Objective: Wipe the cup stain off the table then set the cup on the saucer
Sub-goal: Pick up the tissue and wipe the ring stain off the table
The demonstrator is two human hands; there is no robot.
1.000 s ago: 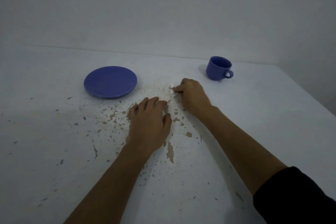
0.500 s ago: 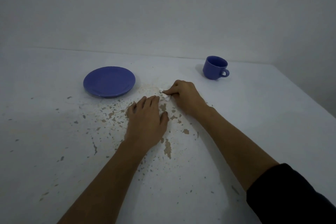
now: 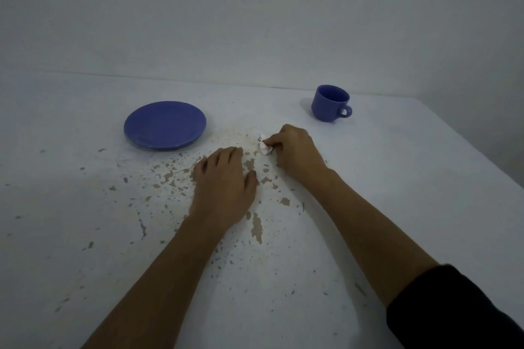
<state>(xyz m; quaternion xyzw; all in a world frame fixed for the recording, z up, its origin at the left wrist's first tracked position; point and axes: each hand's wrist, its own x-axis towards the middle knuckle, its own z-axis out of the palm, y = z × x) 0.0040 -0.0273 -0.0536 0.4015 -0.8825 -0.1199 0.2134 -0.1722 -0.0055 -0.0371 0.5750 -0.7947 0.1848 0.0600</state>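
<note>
Wiping the stain, cup not moved yet

The right hand (image 3: 295, 150) is closed tight on a small white wad (image 3: 264, 147) and presses it on the table (image 3: 397, 178), at the far edge of the brownish stain (image 3: 235, 136). The left hand (image 3: 224, 181) lies flat and open on the table, holding nothing. The cup (image 3: 330, 107) stands well to the right of the saucer (image 3: 165, 125). I think more rubbing comes next, then the cup must be lifted over to the saucer
</note>
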